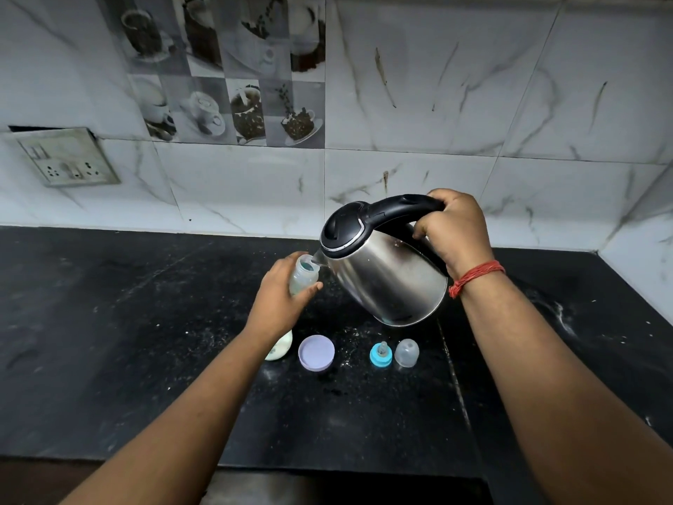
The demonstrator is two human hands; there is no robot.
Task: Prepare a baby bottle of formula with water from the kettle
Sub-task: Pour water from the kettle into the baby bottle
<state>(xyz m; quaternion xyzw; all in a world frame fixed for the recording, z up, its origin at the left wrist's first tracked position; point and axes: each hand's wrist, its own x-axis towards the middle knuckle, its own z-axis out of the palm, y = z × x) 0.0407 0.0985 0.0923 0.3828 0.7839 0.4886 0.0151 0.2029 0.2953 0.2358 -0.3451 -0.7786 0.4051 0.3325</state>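
Observation:
My right hand (457,231) grips the black handle of a steel kettle (386,275), which is lifted and tilted to the left. Its spout touches the open mouth of a clear baby bottle (303,273). My left hand (278,300) holds that bottle around its lower part, lifted off the black counter (109,340). A blue ring with the teat (381,355) and a clear dome cap (407,353) stand on the counter below the kettle. A white formula container (281,347) is partly hidden behind my left wrist, with its lilac lid (316,352) lying beside it.
A marble-tiled wall (473,122) runs behind the counter and turns in at the right. A wall socket plate (65,158) sits at the left. The counter's front edge (327,472) lies near my elbows. White specks dot the counter.

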